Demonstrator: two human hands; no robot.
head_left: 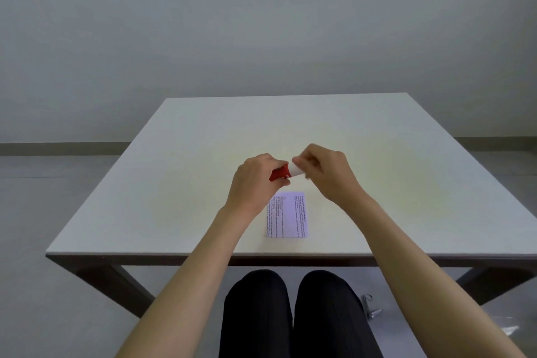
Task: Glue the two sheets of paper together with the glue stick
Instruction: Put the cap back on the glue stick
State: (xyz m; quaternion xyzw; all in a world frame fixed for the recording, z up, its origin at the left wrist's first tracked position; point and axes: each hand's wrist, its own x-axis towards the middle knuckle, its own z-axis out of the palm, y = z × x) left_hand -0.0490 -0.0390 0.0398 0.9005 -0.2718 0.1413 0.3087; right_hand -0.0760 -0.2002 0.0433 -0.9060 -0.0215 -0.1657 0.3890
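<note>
A red glue stick (280, 174) with a white cap (297, 170) is held above the table, lying roughly sideways. My left hand (255, 180) grips its red body. My right hand (325, 173) pinches the white cap end with its fingertips. Below the hands a small white sheet of paper (287, 215) with printed text lies flat on the table, near the front edge. Only one sheet outline shows; I cannot tell whether a second sheet lies under it.
The pale square table (189, 183) reaches its front edge just above my knees (290, 314). A small metal object (370, 306) lies on the floor to the right of my legs. A grey wall stands behind the table.
</note>
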